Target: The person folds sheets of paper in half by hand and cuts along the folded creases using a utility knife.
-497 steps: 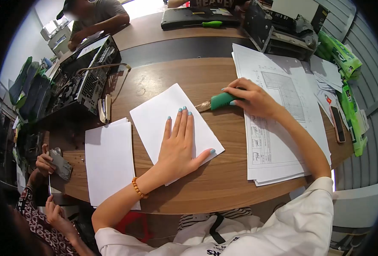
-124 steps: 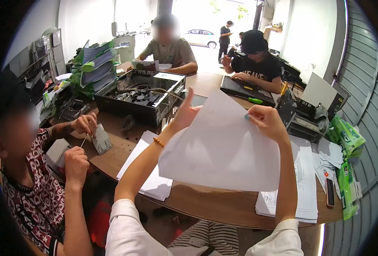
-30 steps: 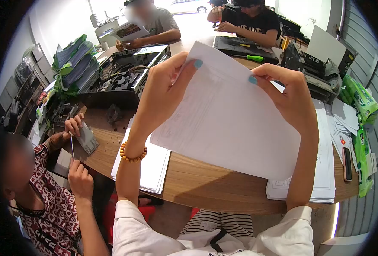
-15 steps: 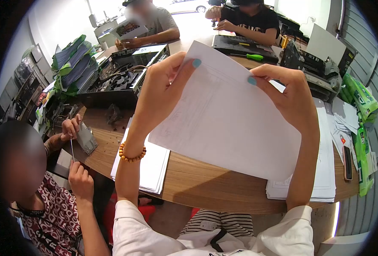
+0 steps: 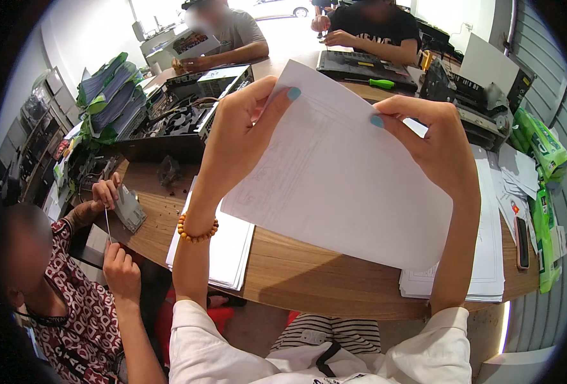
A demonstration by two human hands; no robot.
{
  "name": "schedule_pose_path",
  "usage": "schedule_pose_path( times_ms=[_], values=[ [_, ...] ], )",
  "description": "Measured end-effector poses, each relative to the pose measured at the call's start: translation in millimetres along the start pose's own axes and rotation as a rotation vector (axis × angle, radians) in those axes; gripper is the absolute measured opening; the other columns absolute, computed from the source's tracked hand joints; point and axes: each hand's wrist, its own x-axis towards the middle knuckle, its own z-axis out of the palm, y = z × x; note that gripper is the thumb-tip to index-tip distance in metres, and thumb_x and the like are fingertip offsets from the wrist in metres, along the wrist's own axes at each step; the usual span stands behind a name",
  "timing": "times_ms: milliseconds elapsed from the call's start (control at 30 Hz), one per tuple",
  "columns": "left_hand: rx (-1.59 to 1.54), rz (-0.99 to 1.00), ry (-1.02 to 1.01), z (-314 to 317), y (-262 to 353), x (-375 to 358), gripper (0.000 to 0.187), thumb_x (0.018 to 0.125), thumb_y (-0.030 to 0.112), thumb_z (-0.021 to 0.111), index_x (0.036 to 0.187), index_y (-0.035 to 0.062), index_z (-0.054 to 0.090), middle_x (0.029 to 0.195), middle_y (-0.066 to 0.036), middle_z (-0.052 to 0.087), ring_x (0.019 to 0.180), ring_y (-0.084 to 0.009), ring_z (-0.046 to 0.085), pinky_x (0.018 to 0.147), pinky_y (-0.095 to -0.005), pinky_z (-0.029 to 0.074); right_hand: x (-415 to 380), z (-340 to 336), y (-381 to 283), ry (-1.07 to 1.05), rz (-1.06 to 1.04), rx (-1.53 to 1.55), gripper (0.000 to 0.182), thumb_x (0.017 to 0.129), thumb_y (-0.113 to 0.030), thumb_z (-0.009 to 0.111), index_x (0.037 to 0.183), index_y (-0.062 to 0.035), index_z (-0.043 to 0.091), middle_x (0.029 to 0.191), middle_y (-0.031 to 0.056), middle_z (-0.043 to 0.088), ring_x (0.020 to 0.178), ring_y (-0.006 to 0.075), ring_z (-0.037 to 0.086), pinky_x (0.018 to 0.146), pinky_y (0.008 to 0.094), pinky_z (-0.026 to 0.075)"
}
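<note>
A white sheet of paper (image 5: 347, 173) is held up above the table's front edge, tilted, with faint print showing through it. My left hand (image 5: 251, 121) pinches its upper left part, thumb on the near face. At the upper right edge, my right hand (image 5: 424, 131) grips the sheet between thumb and fingers. Under my left forearm lies a stack of white paper (image 5: 226, 256). Another stack of printed sheets (image 5: 485, 256) sits beneath my right forearm, partly covered by it.
An opened computer case (image 5: 162, 147) stands at the back left. Beyond the sheet are a black laptop (image 5: 360, 67) and a green screwdriver (image 5: 381, 83). A phone (image 5: 521, 243) lies at the right edge. At left, a co-worker's hand (image 5: 122, 272) holds a thin tool near a metal part (image 5: 130, 208).
Both my hands keep hold of the sheet, which has barely shifted. The co-worker at the left has moved their head down and to the left.
</note>
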Motion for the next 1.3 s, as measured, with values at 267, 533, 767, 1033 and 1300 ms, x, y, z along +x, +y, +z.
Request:
schedule_pose_path(
  times_ms=[267, 533, 767, 1033, 1300],
  values=[
    [0.039, -0.128, -0.064, -7.5, -24.2, -18.2, 0.023, 0.088, 0.017, 0.056, 0.096, -0.0039, 0.061, 0.071, -0.003, 0.062, 0.063, -0.0063, 0.056, 0.057, -0.0207, 0.045, 6.8, 17.3, 23.1, -0.042, 0.051, 0.105, 0.012, 0.081, -0.002, 0.057, 0.091, 0.0008, 0.062, 0.077, 0.0044, 0.063, 0.070, 0.0094, 0.058, 0.069, 0.0243, 0.048],
    [-0.338, -0.612, -0.187, -30.9, -44.3, -85.3, 0.021, 0.079, 0.009, 0.066, 0.095, -0.0035, 0.066, 0.078, -0.006, 0.066, 0.071, -0.0058, 0.059, 0.065, -0.0174, 0.046, 10.5, 25.2, 48.9, -0.008, 0.193, 0.324, 0.014, 0.081, -0.009, 0.061, 0.092, -0.0024, 0.066, 0.076, 0.0035, 0.065, 0.069, 0.0094, 0.061, 0.061, 0.0216, 0.049],
    [-0.545, -0.489, 0.000, -45.8, -37.3, -103.6, 0.022, 0.080, 0.003, 0.063, 0.101, -0.0044, 0.063, 0.085, -0.009, 0.066, 0.074, -0.0096, 0.062, 0.066, -0.0196, 0.052, 28.6, 0.8, 42.4, 0.023, 0.123, 0.274, 0.018, 0.082, -0.014, 0.063, 0.096, -0.0034, 0.067, 0.075, 0.0047, 0.065, 0.064, 0.0078, 0.060, 0.057, 0.0198, 0.048],
    [-0.499, -0.278, 0.160, -63.2, -16.9, -80.7, 0.018, 0.082, 0.001, 0.061, 0.098, -0.0061, 0.062, 0.087, -0.014, 0.066, 0.075, -0.0145, 0.065, 0.063, -0.0216, 0.056, 40.3, -30.1, 30.5, 0.060, 0.239, 0.348, 0.023, 0.083, -0.014, 0.062, 0.101, 0.0001, 0.064, 0.082, 0.0032, 0.065, 0.069, 0.0061, 0.058, 0.061, 0.0184, 0.046],
    [-0.775, -0.340, 0.289, -8.7, -8.6, -70.5, 0.026, 0.078, 0.026, 0.070, 0.080, 0.0006, 0.066, 0.073, -0.005, 0.065, 0.069, -0.0080, 0.060, 0.062, -0.0241, 0.050, 46.2, -31.6, 25.3, 0.264, 0.136, 0.370, 0.029, 0.077, -0.022, 0.068, 0.100, -0.0041, 0.066, 0.085, 0.0089, 0.067, 0.070, 0.0117, 0.062, 0.061, 0.0215, 0.050]
  ],
)
